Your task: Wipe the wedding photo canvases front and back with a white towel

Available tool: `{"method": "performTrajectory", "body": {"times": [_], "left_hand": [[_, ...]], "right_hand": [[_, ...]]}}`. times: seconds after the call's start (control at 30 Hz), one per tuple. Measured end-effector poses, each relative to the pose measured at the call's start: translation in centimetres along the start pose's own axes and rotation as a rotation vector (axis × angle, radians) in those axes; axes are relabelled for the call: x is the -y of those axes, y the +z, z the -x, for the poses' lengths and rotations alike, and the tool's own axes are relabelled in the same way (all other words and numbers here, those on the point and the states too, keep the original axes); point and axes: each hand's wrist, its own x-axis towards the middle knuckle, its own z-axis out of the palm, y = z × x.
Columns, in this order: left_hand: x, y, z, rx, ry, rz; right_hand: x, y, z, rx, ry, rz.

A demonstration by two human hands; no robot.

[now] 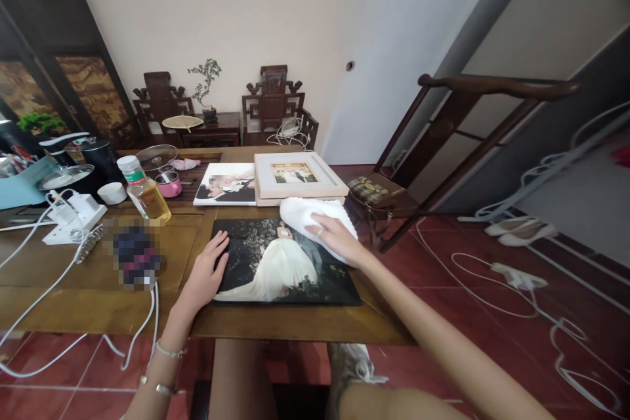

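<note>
A large dark photo print [275,269] showing a figure in a white dress lies flat on the wooden table [98,305]. My left hand [207,272] rests open on the print's left edge, fingers flat and spread. My right hand [332,236] presses a white cloth [308,213] onto the print's upper right corner, fingers curled over the cloth. Behind the print lie a white framed photo [295,177] and a second photo print [226,184].
On the table's left stand a bottle of yellow liquid [145,190], a pink cup [168,184], a white cup [112,193], a white power strip [73,213] with cables, and a blurred dark object [135,256]. A wooden chair [443,138] stands at right; cables cross the red floor.
</note>
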Motion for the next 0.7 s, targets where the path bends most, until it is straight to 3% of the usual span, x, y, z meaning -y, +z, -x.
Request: {"method": "performTrajectory", "body": {"times": [0.13,0.27,0.37,0.47,0.7], "left_hand": [[0.1,0.1,-0.1,0.002,-0.002,-0.015],[0.3,0.3,-0.1,-0.003,0.007,-0.02],[0.3,0.3,-0.1,0.0,0.011,-0.017],[0.3,0.2,-0.1,0.006,0.011,-0.009],[0.1,0.0,0.0,0.022,0.005,-0.022]], "right_hand": [[1.7,0.3,5.5,0.129,-0.052,0.076],[3.2,-1.5,12.3,0.351,0.112,0.05],[3.7,-2.9,14.5,0.478,0.165,-0.003],[2.8,-3.3,12.7,0.398,0.188,0.002],[-0.5,-1.6,1.3,0.018,0.041,-0.027]]}}
